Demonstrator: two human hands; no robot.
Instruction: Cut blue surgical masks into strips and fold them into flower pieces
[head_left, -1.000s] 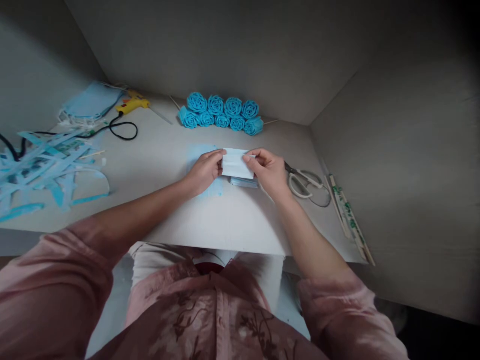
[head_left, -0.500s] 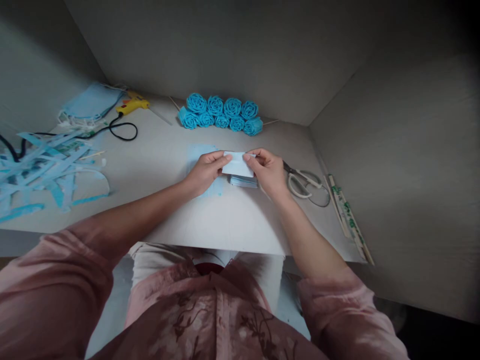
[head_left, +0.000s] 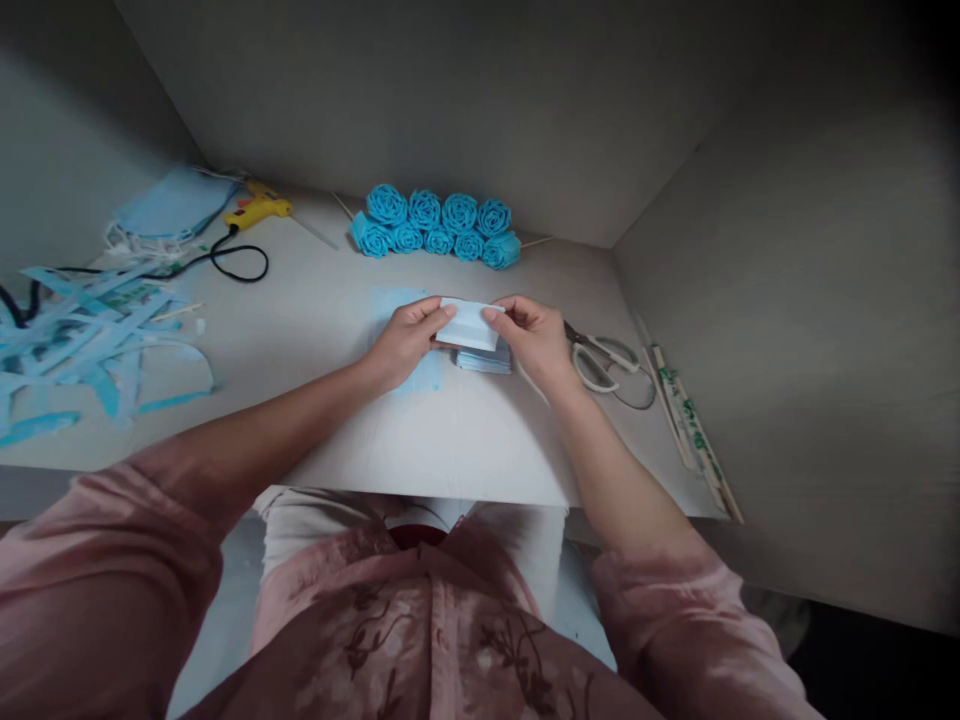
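Stretching from its front edge, the table (head_left: 450, 450) is giving the forearms room below a small stack (head_left: 484, 363). Just beyond, over mid-table, the left hand (head_left: 405, 345) and right hand (head_left: 541, 345) are pinching a pale-blue sheet (head_left: 469, 325), seemingly folding it and calling for even pressure next. Flowers (head_left: 439, 240) are lining the back edge.

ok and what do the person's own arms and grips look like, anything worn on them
The left sleeve and right sleeve are dusty pink, wrinkled cloth, bunched up around the elbows. Below them both forearms are bare. The left grip and right grip are ungloved human hands; no watch or bracelet shows at either wrist.
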